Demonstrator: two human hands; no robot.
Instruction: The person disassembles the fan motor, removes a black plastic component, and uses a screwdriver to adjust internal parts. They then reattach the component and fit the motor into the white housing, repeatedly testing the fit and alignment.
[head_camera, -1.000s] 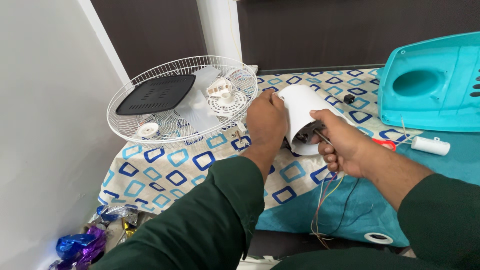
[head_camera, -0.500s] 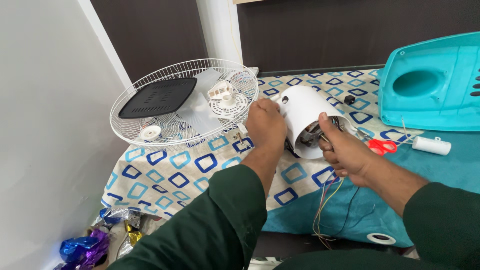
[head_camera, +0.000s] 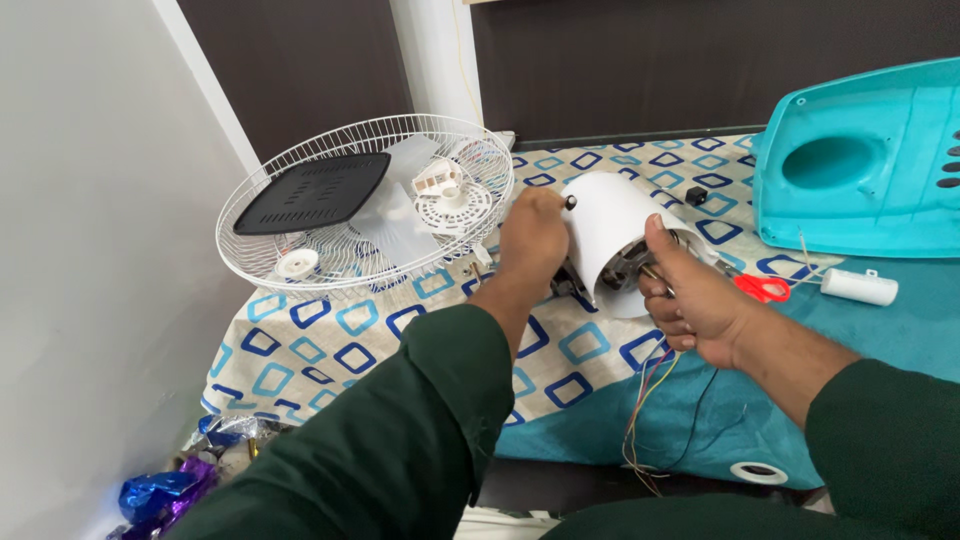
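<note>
A white cylindrical fan motor housing (head_camera: 608, 225) is held tilted above the patterned cloth (head_camera: 330, 345). My left hand (head_camera: 532, 240) grips its left side near a small black knob. My right hand (head_camera: 695, 295) holds the open lower end, thumb on the rim, where the motor's metal parts show. Several coloured wires (head_camera: 645, 400) hang from the housing past the table's front edge.
A white wire fan guard (head_camera: 365, 195) holding a black plate and white plastic parts sits at the left. A turquoise plastic cover (head_camera: 860, 165) lies at the right, with a white capacitor (head_camera: 858, 287) and red-handled scissors (head_camera: 762, 288) near it. Shiny foil wrappers (head_camera: 165, 490) lie on the floor.
Both hands have lifted and turned the housing, so its open end faces me more. My left hand has shifted up along its side.
</note>
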